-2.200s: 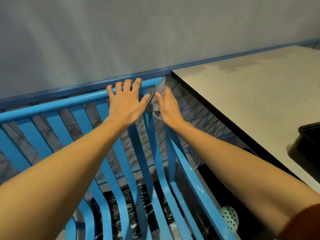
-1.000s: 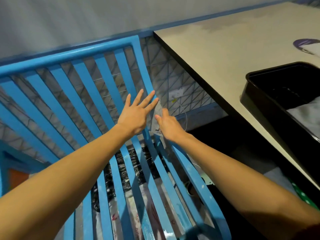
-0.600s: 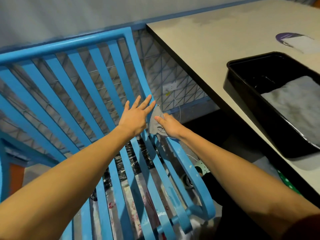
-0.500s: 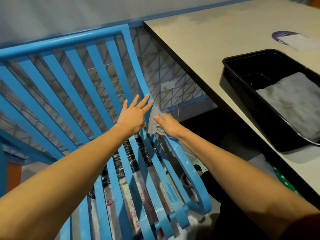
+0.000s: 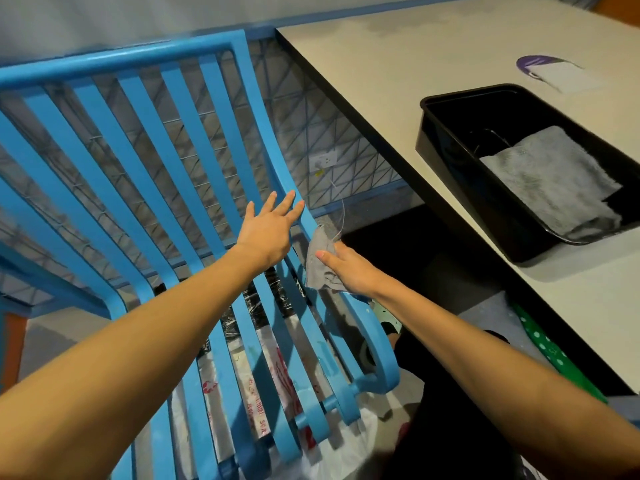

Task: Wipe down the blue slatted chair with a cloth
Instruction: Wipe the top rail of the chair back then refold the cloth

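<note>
Nearest the camera, the two bare forearms reach out over the seat of the blue slatted chair (image 5: 221, 188), and the work sits at their far ends. The right hand (image 5: 349, 271) is pinched closed around a small grey cloth (image 5: 320, 258), thumb on top, pressing it against the outermost right slat just where the back curves down into the seat. That slat's long axis runs from the grip up and away to the top rail, and down and toward the camera to the front edge of the seat, so the stroke likely follows that line. Just to the left of the grip and slightly beyond it, the left hand (image 5: 268, 230) lies flat with fingers spread wide, holding nothing, steadying the neighbouring slats. The right hand is plainly the one on the job. To the right of the grip and farther off, on a table (image 5: 415, 64), a black tray (image 5: 446, 150) holds another grey cloth (image 5: 554, 178)
</note>
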Demonstrator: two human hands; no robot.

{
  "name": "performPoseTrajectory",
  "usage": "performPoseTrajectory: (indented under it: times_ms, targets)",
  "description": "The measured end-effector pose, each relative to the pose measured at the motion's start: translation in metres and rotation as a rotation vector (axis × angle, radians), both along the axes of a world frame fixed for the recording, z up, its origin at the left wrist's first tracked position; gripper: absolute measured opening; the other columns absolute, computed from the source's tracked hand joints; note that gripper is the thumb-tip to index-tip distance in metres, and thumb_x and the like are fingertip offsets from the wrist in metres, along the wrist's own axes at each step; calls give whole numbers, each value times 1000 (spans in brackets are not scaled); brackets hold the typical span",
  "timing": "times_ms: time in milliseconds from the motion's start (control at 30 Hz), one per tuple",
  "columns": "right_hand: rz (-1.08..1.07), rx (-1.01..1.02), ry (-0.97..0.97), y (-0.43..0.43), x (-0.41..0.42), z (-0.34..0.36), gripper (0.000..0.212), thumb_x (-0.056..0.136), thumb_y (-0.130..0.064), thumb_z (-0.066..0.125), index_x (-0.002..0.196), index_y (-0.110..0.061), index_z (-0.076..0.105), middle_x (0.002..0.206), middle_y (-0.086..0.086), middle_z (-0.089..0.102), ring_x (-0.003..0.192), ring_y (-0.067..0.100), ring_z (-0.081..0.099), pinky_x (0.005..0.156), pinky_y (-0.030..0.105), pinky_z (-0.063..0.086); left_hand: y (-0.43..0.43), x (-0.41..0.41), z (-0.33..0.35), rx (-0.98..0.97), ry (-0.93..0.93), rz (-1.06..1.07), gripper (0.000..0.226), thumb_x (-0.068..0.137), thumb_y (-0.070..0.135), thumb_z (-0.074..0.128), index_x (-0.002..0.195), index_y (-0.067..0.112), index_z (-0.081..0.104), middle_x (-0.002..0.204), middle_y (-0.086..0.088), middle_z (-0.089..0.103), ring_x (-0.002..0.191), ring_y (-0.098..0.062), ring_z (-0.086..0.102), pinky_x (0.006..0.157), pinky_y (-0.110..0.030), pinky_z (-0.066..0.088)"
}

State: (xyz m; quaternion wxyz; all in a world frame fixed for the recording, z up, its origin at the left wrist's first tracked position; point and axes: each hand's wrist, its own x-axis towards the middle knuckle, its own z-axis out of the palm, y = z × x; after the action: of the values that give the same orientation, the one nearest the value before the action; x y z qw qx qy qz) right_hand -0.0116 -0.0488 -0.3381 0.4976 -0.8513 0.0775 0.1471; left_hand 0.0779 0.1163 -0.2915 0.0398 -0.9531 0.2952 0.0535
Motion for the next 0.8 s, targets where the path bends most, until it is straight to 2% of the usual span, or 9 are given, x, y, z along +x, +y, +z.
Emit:
performPoseTrajectory:
  times_ms: [100,267,467,567,700,767,800]
  targets:
    - [5,3,-1,-4,-17,0,55,93,-58,42,126,-15,51,119,3,62,108,17,60,99,45,46,-1,-4,0,-7,11,4,79,93,10,46,154,28,1,162,5,-6,149,-27,-5,117,-60,8]
    - [-10,58,-4,-6,-54,12,40,100,-42,44,127,-13,49,117,3,62,107,16,61,98,39,47,-2,-10,0,-18,28,17,80,91,7,46,155,28,2,162,5,-5,149,-26,-5,116,-59,7]
    - [-65,28,-60,-9,-101,9,33,99,-49,42,120,-25,46,106,-3,65,97,13,65,90,47,52,-3,-19,-4,-48,40,14,83,90,3,46,154,28,0,162,4,-7,149,-27,-5,117,-60,8]
    - [-47,58,-125,-11,-126,8,34,102,-43,40,130,-25,41,114,-6,61,103,6,62,92,42,52,-3,-19,-4,-56,51,22,83,90,4,47,155,28,0,162,4,-7,149,-27,-5,117,-60,8]
    - [84,127,-148,-17,-158,13,44,105,-30,35,148,-30,23,124,-14,57,111,3,61,93,23,51,-4,-20,-4,-46,50,19,83,90,6,50,155,26,1,162,3,-7,149,-28,-5,117,-60,10]
    - [109,107,-153,-22,-160,13,49,105,-31,34,151,-33,18,127,-11,59,113,4,60,95,22,50,-4,-20,-4,-53,58,22,83,90,6,50,155,26,2,162,3,-6,149,-28,-4,117,-60,10]
    - [94,99,-158,-23,-156,13,48,105,-34,33,151,-36,19,127,-6,61,113,8,61,95,26,51,-4,-20,-4,-58,60,23,83,90,5,50,155,26,2,162,3,-6,149,-28,-4,117,-60,10]
